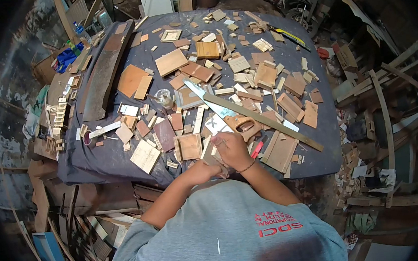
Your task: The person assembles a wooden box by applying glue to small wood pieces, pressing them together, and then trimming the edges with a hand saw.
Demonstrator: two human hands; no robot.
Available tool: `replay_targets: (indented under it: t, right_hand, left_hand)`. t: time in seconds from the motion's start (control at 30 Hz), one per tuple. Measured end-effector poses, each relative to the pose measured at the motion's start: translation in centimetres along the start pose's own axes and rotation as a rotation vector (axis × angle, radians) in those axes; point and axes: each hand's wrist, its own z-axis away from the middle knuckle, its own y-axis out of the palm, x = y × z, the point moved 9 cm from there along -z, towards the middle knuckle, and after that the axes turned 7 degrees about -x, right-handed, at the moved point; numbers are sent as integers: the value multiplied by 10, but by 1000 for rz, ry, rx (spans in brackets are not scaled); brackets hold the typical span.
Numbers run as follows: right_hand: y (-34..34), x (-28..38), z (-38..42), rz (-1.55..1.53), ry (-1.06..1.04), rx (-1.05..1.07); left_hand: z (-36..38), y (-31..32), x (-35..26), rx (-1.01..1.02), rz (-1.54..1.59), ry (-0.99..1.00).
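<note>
Close to my chest, at the near edge of the table, my left hand (204,172) is closed around a small piece of wood (208,152). My right hand (232,150) grips the same piece from above, fingers bent; part of the wood is hidden between the hands. Just beyond my right hand lies a handsaw (244,124) with a wooden handle. A long wooden strip (267,121) crosses over its blade. A shallow wooden box (188,147) sits left of my hands, and a red-and-black tool (258,148) lies to their right.
Many wood offcuts (171,62) cover the dark cloth (108,155) on the table. A long dark plank (108,72) lies at the left. A glass jar (164,98) stands mid-table, and a yellow-and-black tool (290,37) lies far right. Scrap wood (86,228) is piled on the floor.
</note>
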Motion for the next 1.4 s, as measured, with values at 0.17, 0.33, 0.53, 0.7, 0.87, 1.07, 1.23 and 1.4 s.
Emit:
replay_targets:
  t: [0.17, 0.33, 0.53, 0.7, 0.87, 1.07, 1.23, 1.4]
  right_hand:
    - [0, 7, 6, -85, -61, -51]
    - [8, 7, 1, -73, -73, 10]
    - [41, -46, -1, -62, 153, 147]
    - [15, -122, -3, 397, 366, 307]
    - [27, -139, -42, 709, -55, 152]
    - [140, -134, -85, 686, -464, 456]
    - [178, -136, -90, 790, -548, 635]
    - [169, -131, -93, 848, -584, 625]
  left_hand:
    - [8, 1, 3, 43, 60, -26]
    - [7, -6, 10, 24, 64, -25]
    - [-1, -21, 23, -18, 40, -110]
    - [0, -55, 32, -173, 79, -4]
    - [12, -129, 98, -598, 138, -79]
    - [39, -167, 92, -1116, -367, 62]
    - [13, -173, 136, -1065, -496, -44]
    - [18, -165, 119, -1007, -371, -113]
